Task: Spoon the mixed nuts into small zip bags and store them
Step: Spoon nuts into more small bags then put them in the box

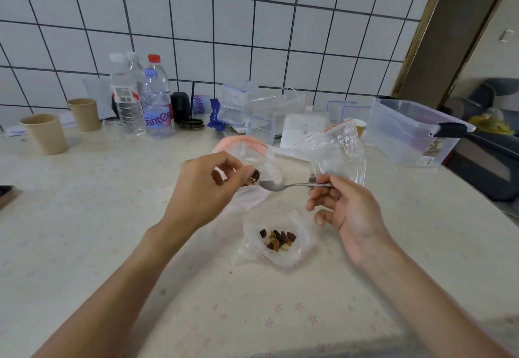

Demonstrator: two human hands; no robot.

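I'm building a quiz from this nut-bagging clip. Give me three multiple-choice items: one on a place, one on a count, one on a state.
1. Where does the small clear zip bag with mixed nuts lie?
A) on the counter between the forearms
B) inside the clear plastic tub
C) beside the bottles

2. How many brown paper cups stand at the left?
A) one
B) two
C) four

3. The metal spoon's bowl, held by the right hand, is:
A) heaped
B) empty
C) hidden

Answers:
1. A, it rests there.
2. B, two show.
3. B, bare metal shows.
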